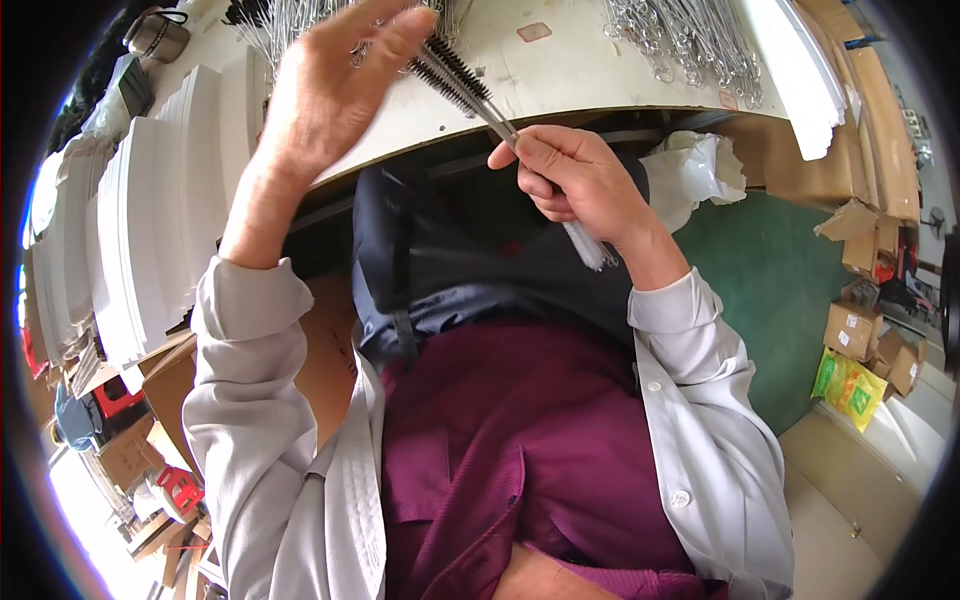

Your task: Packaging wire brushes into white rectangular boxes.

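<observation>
My right hand (580, 180) is closed round a small bundle of thin wire brushes. Their black-bristled heads (450, 75) slant up to the left, and the metal wire ends (590, 245) stick out below the fist. Beside the bristle tips is my left hand (340, 90), raised over the table's near part. It is smeared by motion, and its fingers run to the top edge, so I cannot tell whether it holds anything. Behind it lies a heap of similar wire brushes (265, 35), partly hidden by this hand.
The pale table (560, 75) bears a pile of looped wire stems (690, 40) at the far right. Stacks of white card (150, 210) stand at the left, near a metal pot (157, 35). White sheets (795, 80) lie at the right edge. Cardboard boxes (852, 330) sit beyond.
</observation>
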`<state>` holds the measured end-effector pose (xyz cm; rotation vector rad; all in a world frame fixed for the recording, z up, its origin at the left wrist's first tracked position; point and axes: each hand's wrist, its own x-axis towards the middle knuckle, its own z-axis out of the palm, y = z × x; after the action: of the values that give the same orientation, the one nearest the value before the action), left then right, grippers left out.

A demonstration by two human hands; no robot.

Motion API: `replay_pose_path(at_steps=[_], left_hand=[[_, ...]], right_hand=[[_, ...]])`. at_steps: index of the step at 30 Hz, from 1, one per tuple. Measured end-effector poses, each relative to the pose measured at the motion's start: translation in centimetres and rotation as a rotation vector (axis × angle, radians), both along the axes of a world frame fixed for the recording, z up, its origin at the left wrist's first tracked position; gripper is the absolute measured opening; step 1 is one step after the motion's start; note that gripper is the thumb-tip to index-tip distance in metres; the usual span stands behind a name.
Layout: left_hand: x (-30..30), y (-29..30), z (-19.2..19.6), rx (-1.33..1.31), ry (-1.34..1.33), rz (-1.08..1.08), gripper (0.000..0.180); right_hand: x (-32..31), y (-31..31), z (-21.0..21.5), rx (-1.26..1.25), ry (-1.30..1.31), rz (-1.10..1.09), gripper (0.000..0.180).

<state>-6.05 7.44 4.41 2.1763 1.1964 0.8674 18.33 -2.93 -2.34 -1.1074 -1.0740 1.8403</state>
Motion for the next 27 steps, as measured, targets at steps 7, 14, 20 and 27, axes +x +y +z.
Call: replay_pose_path(at_steps=[7, 14, 20, 27], left_hand=[[-9.8, 0.3, 0.3, 0.293, 0.199, 0.504, 0.042], [-14.7, -3.7, -0.8, -0.165, 0.75, 0.73, 0.076], [-14.1, -4.7, -3.9, -0.348, 0.654, 0.703, 0.07], [-16.9, -4.8, -4.1, -0.54, 0.151, 0.752, 0.044]], right_hand=[[1.3, -0.7, -0.4, 0.046, -0.127, -0.136, 0.03], [-0.1, -0.6, -2.1, 0.131, -0.158, -0.122, 0.036], [-1.6, -0.1, -2.4, 0.175, -0.161, -0.069, 0.036], [-1.3, -0.9, -2.7, 0.154, -0.184, -0.082, 0.034]])
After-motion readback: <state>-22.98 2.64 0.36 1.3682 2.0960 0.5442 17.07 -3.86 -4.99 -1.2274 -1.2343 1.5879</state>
